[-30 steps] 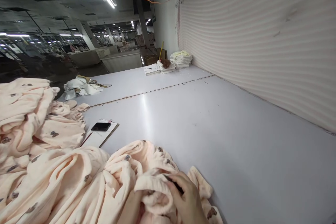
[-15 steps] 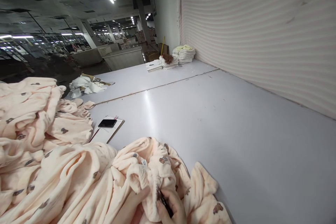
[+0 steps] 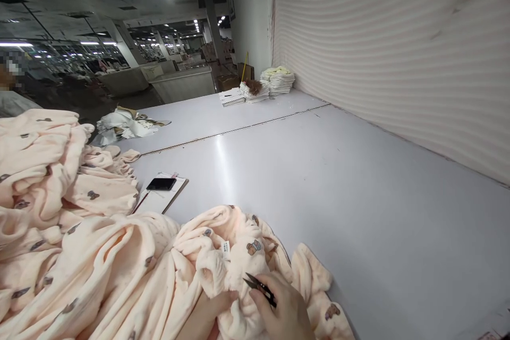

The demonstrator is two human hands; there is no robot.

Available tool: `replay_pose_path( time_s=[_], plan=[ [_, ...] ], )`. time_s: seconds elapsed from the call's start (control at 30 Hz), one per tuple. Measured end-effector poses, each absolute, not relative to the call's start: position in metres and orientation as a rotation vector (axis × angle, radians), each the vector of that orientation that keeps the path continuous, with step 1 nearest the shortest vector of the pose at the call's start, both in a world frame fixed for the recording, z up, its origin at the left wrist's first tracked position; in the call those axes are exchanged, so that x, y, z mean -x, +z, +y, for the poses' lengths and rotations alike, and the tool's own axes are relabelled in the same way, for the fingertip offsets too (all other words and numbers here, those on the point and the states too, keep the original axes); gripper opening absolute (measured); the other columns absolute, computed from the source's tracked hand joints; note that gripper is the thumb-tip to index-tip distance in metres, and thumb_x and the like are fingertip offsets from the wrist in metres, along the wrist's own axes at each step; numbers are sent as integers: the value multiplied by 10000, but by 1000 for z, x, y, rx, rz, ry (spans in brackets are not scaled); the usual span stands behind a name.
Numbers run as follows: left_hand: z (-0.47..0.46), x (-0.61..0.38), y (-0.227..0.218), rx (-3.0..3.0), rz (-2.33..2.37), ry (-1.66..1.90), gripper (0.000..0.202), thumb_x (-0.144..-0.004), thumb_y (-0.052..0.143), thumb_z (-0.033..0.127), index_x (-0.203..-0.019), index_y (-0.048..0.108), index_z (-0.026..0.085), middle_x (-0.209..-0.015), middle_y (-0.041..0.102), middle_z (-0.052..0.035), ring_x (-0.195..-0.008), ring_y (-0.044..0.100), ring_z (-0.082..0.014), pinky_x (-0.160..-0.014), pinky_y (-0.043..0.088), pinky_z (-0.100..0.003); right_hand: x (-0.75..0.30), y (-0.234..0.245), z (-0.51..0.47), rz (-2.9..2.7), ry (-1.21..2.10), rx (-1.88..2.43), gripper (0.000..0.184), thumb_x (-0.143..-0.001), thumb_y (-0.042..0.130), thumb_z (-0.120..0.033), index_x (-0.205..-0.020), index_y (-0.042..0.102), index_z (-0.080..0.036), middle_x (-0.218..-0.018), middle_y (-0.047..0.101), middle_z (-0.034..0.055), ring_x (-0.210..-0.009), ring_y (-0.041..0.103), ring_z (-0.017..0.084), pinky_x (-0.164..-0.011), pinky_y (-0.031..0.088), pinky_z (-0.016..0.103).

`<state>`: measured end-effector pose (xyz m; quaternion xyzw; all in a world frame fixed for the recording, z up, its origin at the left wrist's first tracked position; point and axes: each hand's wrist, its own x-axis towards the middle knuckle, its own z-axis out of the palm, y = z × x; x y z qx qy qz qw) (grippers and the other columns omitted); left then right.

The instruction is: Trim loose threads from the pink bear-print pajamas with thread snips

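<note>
Right hand clamped around black thread snips, tips resting on the peach fleece garment. Left hand just beside it, closed on a fold of the same fleece, fingers partly buried. Phone on clipboard well ahead-left on the surface.

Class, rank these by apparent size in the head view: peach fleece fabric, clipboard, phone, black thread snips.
1. peach fleece fabric
2. clipboard
3. phone and black thread snips: alike; the snips are nearer, partly inside the right hand.
</note>
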<state>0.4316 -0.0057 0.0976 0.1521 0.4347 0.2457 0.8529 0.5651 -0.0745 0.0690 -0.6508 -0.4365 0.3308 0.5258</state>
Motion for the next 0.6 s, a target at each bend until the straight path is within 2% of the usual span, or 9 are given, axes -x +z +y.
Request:
replay_pose_path(
  time_s=[0.13,0.23,0.33,0.5,0.6],
  plan=[
    [-4,-430,101,-371,884,512,515,-660,745,153,-1155,617,85,-1005,730,-172,-1043,641,-375,-957,455,-506,-572,84,-71,-1342,476,1744,89,-832,568,-271,-854,653,-256,-784,685,12,-739,650,195,-654,442,245],
    [-5,-431,106,-384,866,493,399,-693,725,196,-1067,666,70,-960,738,-179,-1021,650,-381,-931,468,-517,-573,91,-71,-1393,436,1767,84,-835,571,-274,-866,649,-267,-786,689,10,-716,652,204,-633,434,260],
    [-6,-432,111,-394,827,491,372,-691,725,227,-1030,689,78,-946,741,-177,-1024,646,-388,-912,477,-520,-575,94,-74,-1404,414,1782,135,-862,542,-286,-940,653,-284,-818,699,10,-734,661,210,-629,438,269],
    [-6,-431,115,-391,822,494,252,-712,704,182,-946,714,88,-928,751,-151,-1014,657,-345,-943,464,-477,-572,98,-73,-1479,361,1846,100,-841,573,-261,-900,654,-267,-793,693,12,-687,652,215,-605,413,284],
    [-6,-429,114,-402,851,490,251,-710,704,160,-952,706,94,-910,755,-138,-995,665,-332,-945,458,-471,-571,100,-68,-1523,378,1828,99,-844,578,-267,-902,657,-250,-806,698,21,-707,657,219,-619,418,285]
  ],
)
